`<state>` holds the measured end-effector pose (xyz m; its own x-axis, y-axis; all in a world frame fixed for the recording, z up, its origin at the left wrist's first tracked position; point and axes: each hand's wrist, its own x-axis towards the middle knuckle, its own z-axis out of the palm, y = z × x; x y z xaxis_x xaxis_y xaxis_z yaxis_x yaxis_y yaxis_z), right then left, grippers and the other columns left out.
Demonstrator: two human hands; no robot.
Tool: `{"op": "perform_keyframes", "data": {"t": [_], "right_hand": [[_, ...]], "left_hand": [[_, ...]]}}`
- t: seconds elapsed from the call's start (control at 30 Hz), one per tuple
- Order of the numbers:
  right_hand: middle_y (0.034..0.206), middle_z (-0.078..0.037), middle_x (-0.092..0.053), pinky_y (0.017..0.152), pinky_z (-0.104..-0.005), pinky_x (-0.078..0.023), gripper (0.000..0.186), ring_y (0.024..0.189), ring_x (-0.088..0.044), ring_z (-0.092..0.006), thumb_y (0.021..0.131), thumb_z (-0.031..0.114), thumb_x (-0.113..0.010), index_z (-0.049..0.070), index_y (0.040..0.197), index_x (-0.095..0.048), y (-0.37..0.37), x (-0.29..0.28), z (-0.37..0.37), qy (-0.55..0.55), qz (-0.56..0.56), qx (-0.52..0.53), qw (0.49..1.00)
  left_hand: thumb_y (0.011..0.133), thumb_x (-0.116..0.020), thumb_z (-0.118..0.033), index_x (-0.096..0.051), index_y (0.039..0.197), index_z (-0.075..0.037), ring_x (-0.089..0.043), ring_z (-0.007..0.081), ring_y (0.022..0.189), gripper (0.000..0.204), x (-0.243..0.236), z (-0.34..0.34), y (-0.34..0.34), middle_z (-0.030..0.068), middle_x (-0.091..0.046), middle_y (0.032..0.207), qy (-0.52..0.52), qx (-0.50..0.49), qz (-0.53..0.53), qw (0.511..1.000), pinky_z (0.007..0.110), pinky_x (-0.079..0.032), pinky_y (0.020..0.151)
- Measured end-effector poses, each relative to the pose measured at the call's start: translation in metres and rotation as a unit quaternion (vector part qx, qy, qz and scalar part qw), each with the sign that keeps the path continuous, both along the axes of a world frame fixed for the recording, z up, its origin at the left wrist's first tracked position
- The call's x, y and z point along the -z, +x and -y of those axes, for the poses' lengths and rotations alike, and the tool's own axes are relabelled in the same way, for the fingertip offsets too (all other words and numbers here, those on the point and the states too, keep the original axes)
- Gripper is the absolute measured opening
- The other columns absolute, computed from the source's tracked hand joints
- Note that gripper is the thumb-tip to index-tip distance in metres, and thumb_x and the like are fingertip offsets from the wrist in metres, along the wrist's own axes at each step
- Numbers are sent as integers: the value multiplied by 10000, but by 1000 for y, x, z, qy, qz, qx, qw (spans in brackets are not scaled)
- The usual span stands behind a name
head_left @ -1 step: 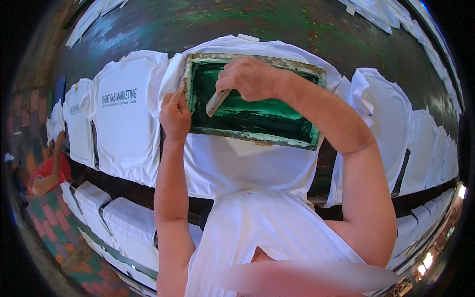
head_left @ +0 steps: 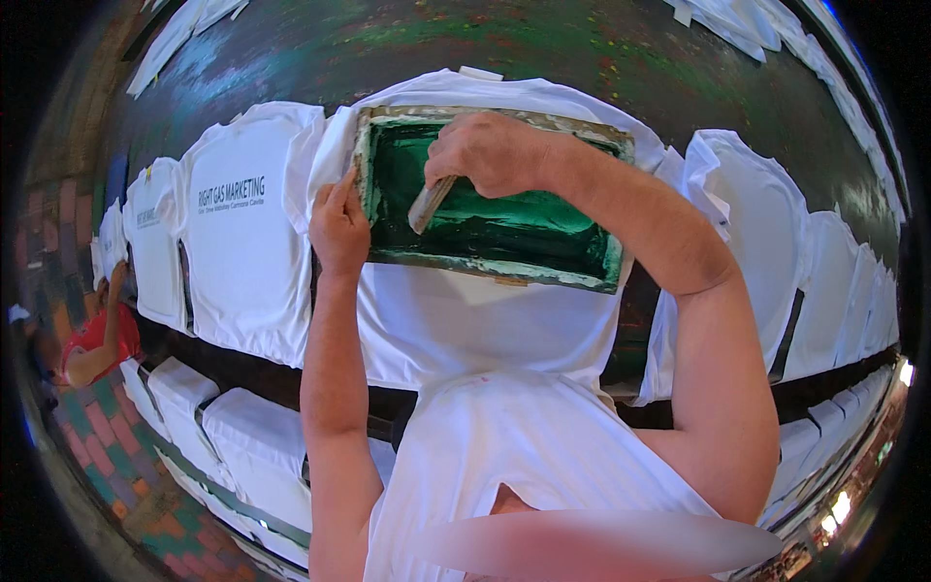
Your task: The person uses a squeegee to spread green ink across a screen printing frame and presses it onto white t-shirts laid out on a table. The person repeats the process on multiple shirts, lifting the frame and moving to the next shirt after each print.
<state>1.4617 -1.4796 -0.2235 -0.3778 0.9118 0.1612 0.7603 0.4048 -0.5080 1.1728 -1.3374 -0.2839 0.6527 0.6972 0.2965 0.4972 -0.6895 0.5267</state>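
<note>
Fingers of the right hand (head_left: 485,155) and the squeegee (head_left: 432,204) sit just slightly further right within the green-inked screen-printing frame (head_left: 456,265) than before; work looks at much the same stage. Right fingers curled closed round squeegee, near frame's left end. Left hand (head_left: 341,228) touches frame's left edge; can't tell if gripping. Frame lies over white T-shirt (head_left: 485,325).

At lower centre of the frame we wear a white shirt (head_left: 524,436), apparently sleeveless, its cloth creased in long folds, with a small pinkish spot (head_left: 482,380) near its upper edge. Its neckline (head_left: 509,499) opens in a peaked notch lower down. Our left hand (head_left: 341,229) and right hand (head_left: 490,155) are bare, as are both forearms (head_left: 335,359).
</note>
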Motion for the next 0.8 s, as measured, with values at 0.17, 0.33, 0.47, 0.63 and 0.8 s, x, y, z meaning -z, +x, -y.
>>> {"op": "perform_keyframes", "data": {"t": [0.17,0.33,0.47,0.63,0.8], "right_hand": [[1029,-94,-777,1013,-493,-593,345,1106,-756,-354,824,-50,-727,141,1096,-818,39,-9,53,-39,-16,-2,999],[1177,-108,-830,1038,-498,-594,349,1150,-758,-364,834,-55,-722,122,1109,-844,63,-12,123,-20,-26,63,997],[1189,-91,-841,1012,-471,-600,352,1141,-774,-343,797,-28,-768,113,1111,-840,42,-15,170,16,-13,157,987],[1132,-89,-830,917,-469,-615,266,1023,-797,-318,873,76,-716,117,1116,-817,-32,-16,201,63,39,311,948],[1255,-101,-798,1011,-483,-596,381,1131,-765,-346,818,48,-756,94,1191,-814,-87,-18,203,40,48,388,919]], "left_hand": [[1080,-695,-42,-814,1339,-70,-740,365,965,287,2,0,0,157,-744,1053,12,0,-2,1000,456,-599,859],[1082,-692,-46,-814,1329,-52,-742,357,974,275,5,-3,6,153,-754,1064,6,2,12,1000,443,-600,876],[1107,-699,-105,-813,1301,-26,-741,351,953,239,8,-3,6,159,-753,1023,-27,-31,19,999,443,-591,866],[1110,-756,-252,-824,1193,0,-730,351,911,274,11,-5,4,173,-748,980,-71,-62,9,996,456,-571,830],[1025,-852,-349,-793,1039,35,-691,414,882,388,11,-11,3,200,-715,935,-53,-23,-35,998,516,-543,818]]}}
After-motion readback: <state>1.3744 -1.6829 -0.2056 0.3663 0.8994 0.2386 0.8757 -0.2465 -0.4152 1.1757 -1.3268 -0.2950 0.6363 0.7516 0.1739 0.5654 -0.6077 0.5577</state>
